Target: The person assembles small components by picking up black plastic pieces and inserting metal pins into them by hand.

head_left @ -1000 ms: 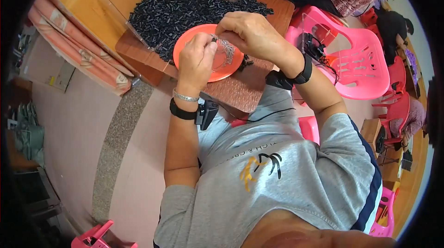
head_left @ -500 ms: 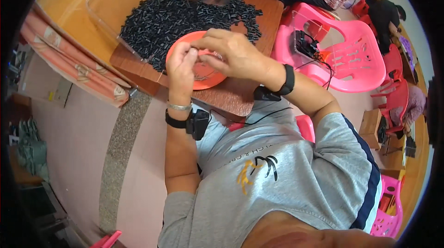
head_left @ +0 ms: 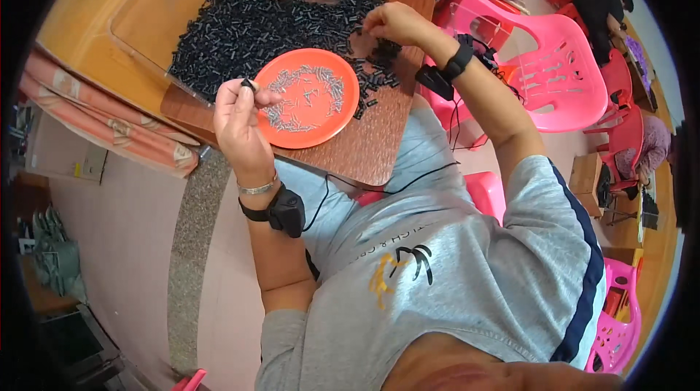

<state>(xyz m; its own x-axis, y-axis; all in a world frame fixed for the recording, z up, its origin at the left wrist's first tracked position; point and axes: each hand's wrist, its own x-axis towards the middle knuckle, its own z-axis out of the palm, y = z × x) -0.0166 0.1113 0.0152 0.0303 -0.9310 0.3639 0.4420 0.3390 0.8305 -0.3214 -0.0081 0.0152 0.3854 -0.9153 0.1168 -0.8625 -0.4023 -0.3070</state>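
Counter (head_left: 368,149): brown wooden top, carrying everything in play, with a clear plastic sheet along its far side.
Pink chair (head_left: 543,63): empty plastic seat off to the person's right, just beside the counter.
Black pile (head_left: 255,26): a big heap of small black tube pieces spread across the far part of the counter, spilling round the plate.
Orange plate (head_left: 306,139): round, shallow, near the counter's front edge, with a scatter of small silvery metal pins (head_left: 306,95) in it.
Left hand (head_left: 239,117): raised just left of the plate, thumb and forefinger pinched on one black piece (head_left: 248,84), the other fingers curled in.
Right hand (head_left: 390,22): out over the pile's right fringe, fingertips bunched down onto the black pieces; whether it has one gripped, I can't tell.
Step in hand: looks like picking up — one piece held ready, the other hand fetching.
Next move: likely calls for a clean pinch, then bringing both hands together over the plate.
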